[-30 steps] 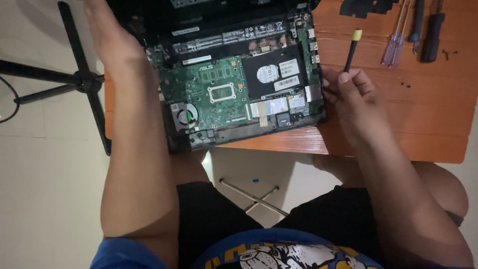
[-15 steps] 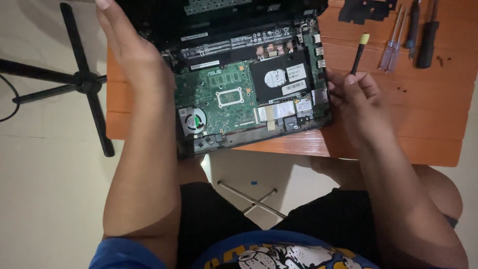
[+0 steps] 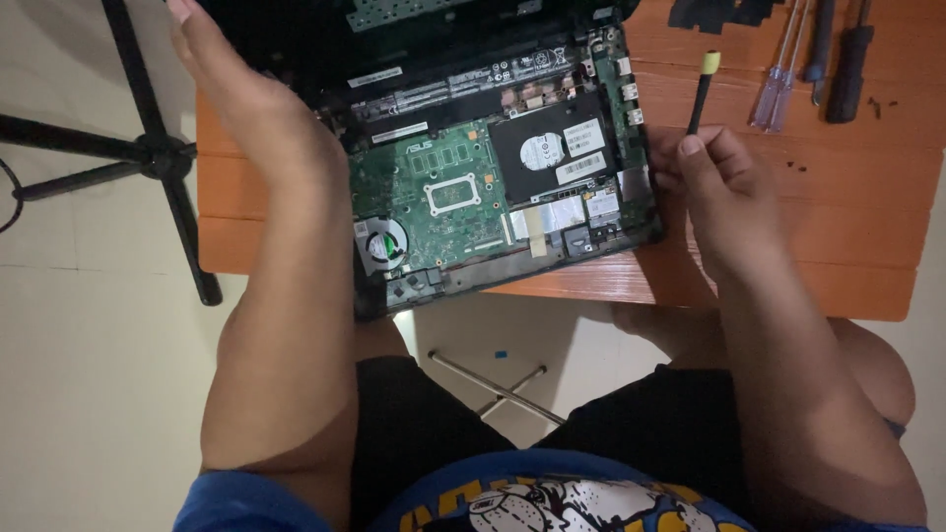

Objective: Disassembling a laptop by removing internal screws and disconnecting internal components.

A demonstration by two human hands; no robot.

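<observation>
An opened laptop (image 3: 493, 187) lies on the orange wooden table (image 3: 838, 246), its green circuit board, round fan and black drive exposed. My left hand (image 3: 236, 89) rests flat against the laptop's left edge, fingers straight and together, holding nothing. My right hand (image 3: 714, 182) sits at the laptop's right edge, closed around a thin black tool with a yellow tip (image 3: 702, 89) that points away from me.
Several screwdrivers (image 3: 808, 59) and a black part (image 3: 714, 12) lie at the table's far right. A black tripod (image 3: 148, 148) stands on the pale floor to the left. Metal table legs (image 3: 493, 389) cross below the table, above my lap.
The view shifted so the laptop and table sit further right and lower. My right hand stays at the laptop's right edge with the tool; my left hand stays along the left side.
</observation>
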